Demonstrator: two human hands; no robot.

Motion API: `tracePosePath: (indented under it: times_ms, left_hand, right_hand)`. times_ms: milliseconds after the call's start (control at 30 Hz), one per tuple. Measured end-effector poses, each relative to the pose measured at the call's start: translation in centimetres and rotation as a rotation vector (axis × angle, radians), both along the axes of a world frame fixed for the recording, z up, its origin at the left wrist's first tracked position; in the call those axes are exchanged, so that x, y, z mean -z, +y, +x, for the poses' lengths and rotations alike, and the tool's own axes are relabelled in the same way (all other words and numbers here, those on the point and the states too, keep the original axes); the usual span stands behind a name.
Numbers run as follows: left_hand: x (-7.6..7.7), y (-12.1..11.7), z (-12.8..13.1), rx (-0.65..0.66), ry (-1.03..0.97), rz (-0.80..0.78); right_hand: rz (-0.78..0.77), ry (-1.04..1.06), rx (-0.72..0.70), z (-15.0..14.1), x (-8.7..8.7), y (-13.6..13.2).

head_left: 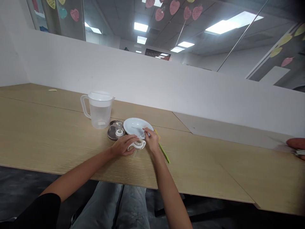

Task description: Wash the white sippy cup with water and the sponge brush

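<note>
My left hand (123, 145) grips a white plastic ring-shaped part (137, 145) at the near edge of a white plate (133, 124). My right hand (151, 139) pinches a thin metal rod (137, 128), which reaches left over the plate. The two hands nearly meet above the white part. Left of the plate lies a round metal dish (112, 130) holding a small white ring (119, 133) and a clear piece. Behind it stands a clear plastic measuring jug (101, 111) with a white lid. A yellow-green strip (164, 151) lies beneath my right wrist.
Everything stands on a light wooden table (59, 136) backed by a white partition (143, 76). A small pale chip (52, 90) lies at the far left. A blurred hand of another person (295, 144) enters at the right edge. My knees are below the table's front edge.
</note>
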State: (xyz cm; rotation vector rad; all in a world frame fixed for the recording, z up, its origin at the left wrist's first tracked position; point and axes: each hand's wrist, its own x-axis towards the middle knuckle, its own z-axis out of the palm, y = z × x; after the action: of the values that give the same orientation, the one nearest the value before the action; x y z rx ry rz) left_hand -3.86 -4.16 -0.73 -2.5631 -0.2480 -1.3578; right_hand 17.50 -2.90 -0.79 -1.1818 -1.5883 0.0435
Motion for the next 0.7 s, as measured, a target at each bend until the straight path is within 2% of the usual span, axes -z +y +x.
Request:
tracePosePath:
  times_ms: [100,200,300,367,500,700]
  left_hand:
    - [0.0,0.0,0.0,-0.007,0.003,-0.004]
    - [0.0,0.0,0.0,-0.017,0.004,-0.022]
    - [0.1,0.1,0.0,-0.020,-0.002,-0.029]
    - [0.2,0.2,0.0,-0.021,-0.002,-0.039]
    - [0.5,0.4,0.1,-0.028,-0.007,-0.066]
    - [0.6,0.5,0.1,-0.034,-0.013,-0.068]
  right_hand:
    - [0.063,0.219,0.014,-0.4,-0.3,-0.1]
    - [0.109,0.531,0.006,-0.8,-1.1,-0.3]
    - [0.103,0.841,-0.072,-0.6,-1.7,-0.2]
    - [0.057,0.989,-0.175,-0.2,-1.9,0.0]
    - [-0.025,1.130,-0.413,0.3,-1.9,-0.1]
    - [-0.081,1.226,-0.529,-0.3,-2.0,-0.6]
